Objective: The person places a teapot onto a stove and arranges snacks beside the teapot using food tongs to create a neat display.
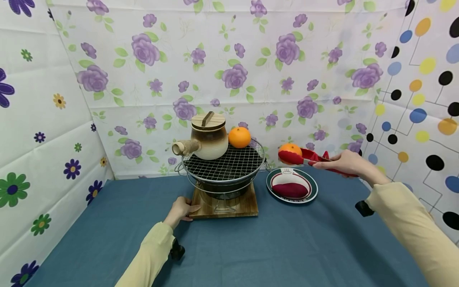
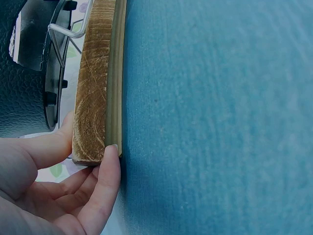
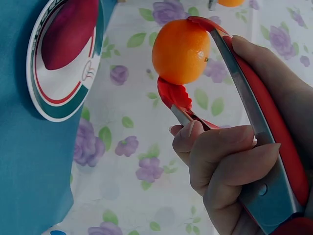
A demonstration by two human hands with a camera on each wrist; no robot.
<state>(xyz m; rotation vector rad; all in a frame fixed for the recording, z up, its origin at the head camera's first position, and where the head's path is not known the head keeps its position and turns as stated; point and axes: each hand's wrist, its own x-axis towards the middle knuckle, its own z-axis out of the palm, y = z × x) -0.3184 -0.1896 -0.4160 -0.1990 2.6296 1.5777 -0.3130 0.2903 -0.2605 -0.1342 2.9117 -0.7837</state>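
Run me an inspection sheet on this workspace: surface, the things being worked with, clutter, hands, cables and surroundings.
Surface: blue cloth, lying largely flat.
Job's things: red-and-metal tongs clasp an orange fruit, held up off the table; wooden board lies under the grill.
Also on the grill: lidded pot and second orange fruit, side by side.
Clutter: plate to the right of the grill, bearing a dark red item.
Left grip: pinches the board's near left corner.
Right grip: curled around the tongs.
Cables: nothing seen.
Surroundings: flower-print sheets behind and at left, dotted sheet at right.
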